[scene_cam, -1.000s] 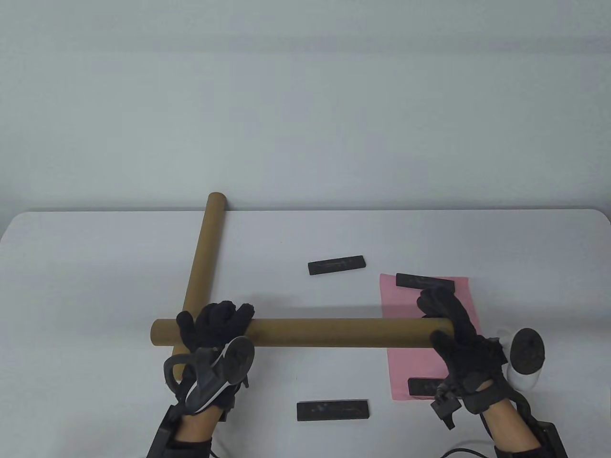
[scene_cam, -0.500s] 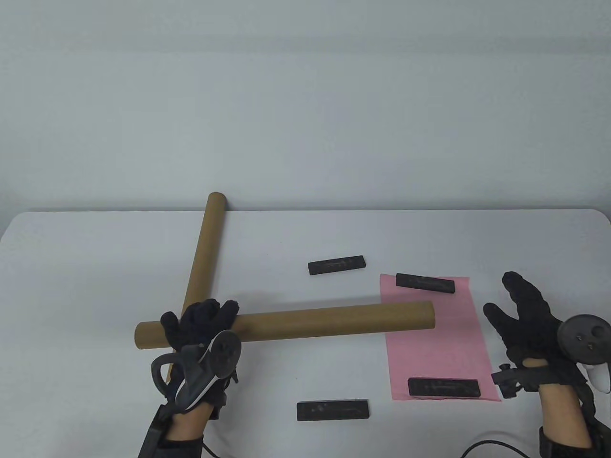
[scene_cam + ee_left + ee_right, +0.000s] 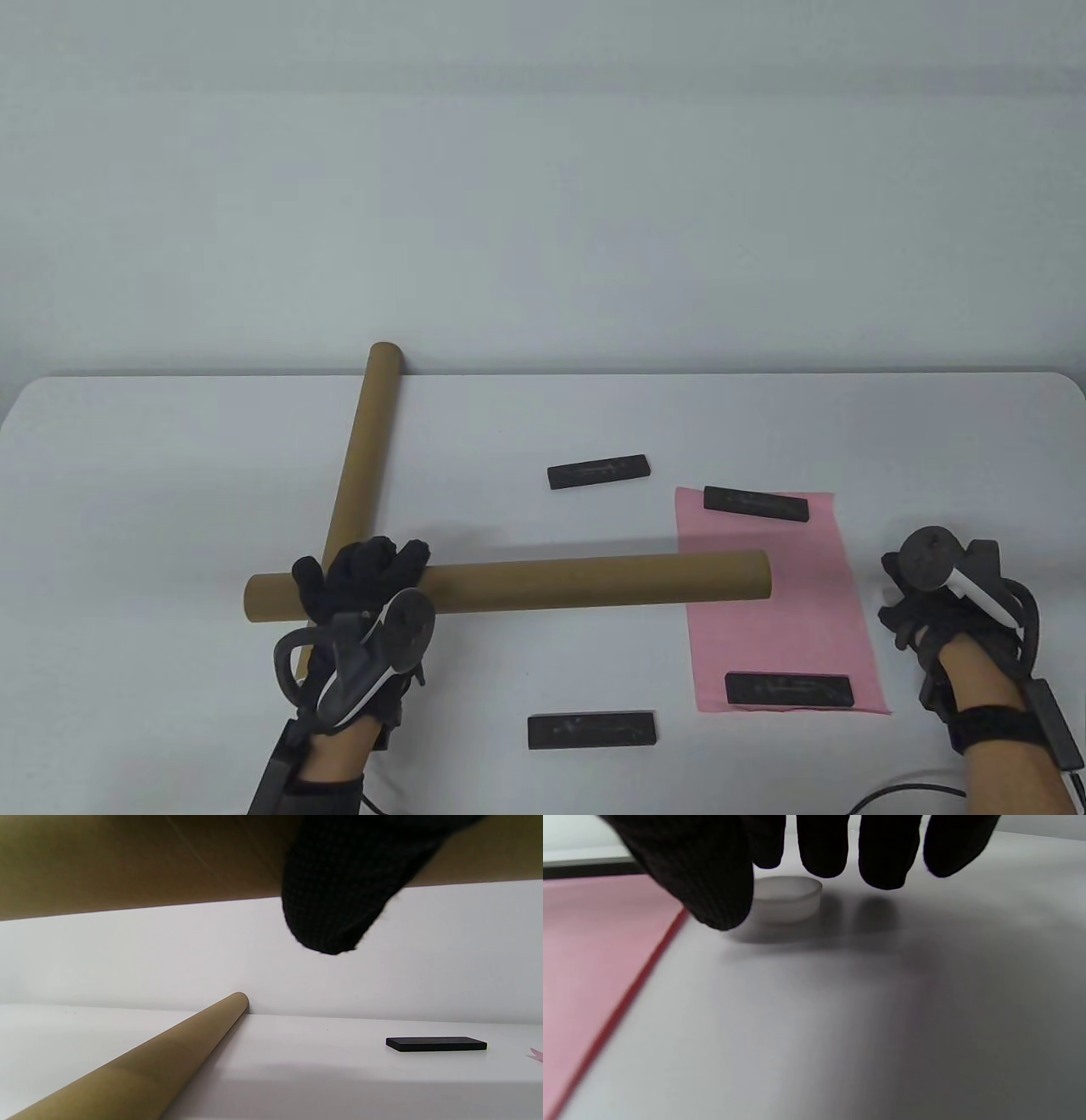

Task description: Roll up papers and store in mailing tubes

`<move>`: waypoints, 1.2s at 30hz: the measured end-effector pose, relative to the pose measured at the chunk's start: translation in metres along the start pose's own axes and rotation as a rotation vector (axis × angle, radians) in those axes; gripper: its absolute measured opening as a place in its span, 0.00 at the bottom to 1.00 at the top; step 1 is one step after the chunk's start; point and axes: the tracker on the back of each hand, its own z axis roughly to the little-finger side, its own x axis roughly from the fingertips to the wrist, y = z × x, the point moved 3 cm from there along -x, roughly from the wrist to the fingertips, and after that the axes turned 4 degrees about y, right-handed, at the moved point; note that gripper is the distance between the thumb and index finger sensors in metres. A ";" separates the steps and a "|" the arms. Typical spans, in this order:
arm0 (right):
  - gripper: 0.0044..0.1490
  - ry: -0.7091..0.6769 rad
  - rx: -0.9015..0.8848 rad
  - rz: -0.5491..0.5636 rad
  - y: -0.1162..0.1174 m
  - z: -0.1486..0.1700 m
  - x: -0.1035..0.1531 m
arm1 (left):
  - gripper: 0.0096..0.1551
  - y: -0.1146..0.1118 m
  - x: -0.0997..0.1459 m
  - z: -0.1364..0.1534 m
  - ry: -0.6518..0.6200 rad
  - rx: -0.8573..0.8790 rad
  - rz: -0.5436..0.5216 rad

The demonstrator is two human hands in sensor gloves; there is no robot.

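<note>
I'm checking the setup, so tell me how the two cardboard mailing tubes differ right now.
The near tube runs left to right; the far tube runs from near to far. The left hand grips the near tube, while nothing holds the far tube. The near tube's right end is over the pink paper; the far tube is clear of it. Both are plain brown cardboard.

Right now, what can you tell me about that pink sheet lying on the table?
The pink paper is a plain rectangular sheet lying flat and unrolled on the white table, toward the right side. Two flat black bars rest on it: one across its far edge, one across its near edge. The right end of the brown tube held by the left hand reaches over its left edge; whether the tube touches it is unclear. The right hand is beside it, not touching.
</note>
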 end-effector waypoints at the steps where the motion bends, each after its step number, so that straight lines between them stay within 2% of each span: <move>1: 0.47 -0.005 0.016 -0.008 0.002 -0.001 -0.001 | 0.45 0.000 0.000 -0.001 -0.002 -0.002 0.001; 6: 0.40 -0.003 0.079 0.053 0.001 -0.011 -0.001 | 0.45 -0.001 0.001 -0.003 -0.014 -0.013 0.002; 11: 0.38 -0.004 0.140 0.117 -0.005 -0.019 0.005 | 0.45 -0.001 0.001 -0.004 -0.016 -0.014 0.008; 13: 0.38 -0.033 0.116 0.196 -0.021 -0.025 0.016 | 0.45 -0.002 0.001 -0.004 -0.015 -0.011 0.009; 15: 0.38 -0.077 0.024 0.315 -0.047 -0.035 0.035 | 0.45 -0.002 0.000 -0.004 -0.014 -0.004 0.010; 18: 0.39 -0.191 -0.130 0.470 -0.088 -0.056 0.077 | 0.45 -0.002 0.000 -0.002 -0.011 0.008 0.015; 20: 0.39 -0.290 -0.339 0.540 -0.106 -0.070 0.109 | 0.45 -0.001 0.000 -0.002 -0.011 0.013 0.013; 22: 0.39 -0.469 -0.574 0.542 -0.115 -0.085 0.137 | 0.45 -0.001 0.000 -0.001 -0.012 0.018 0.009; 23: 0.39 -0.601 -0.702 0.525 -0.116 -0.095 0.151 | 0.45 0.000 0.000 -0.001 -0.012 0.023 0.009; 26: 0.38 -0.779 -0.894 0.466 -0.104 -0.108 0.165 | 0.45 -0.001 0.000 0.001 -0.017 0.035 0.013; 30: 0.38 -0.860 -1.087 0.376 -0.088 -0.105 0.159 | 0.45 -0.002 -0.002 0.007 -0.005 0.032 0.020; 36: 0.38 -0.846 -1.091 0.365 -0.083 -0.099 0.152 | 0.45 0.000 -0.002 0.007 0.000 0.062 0.016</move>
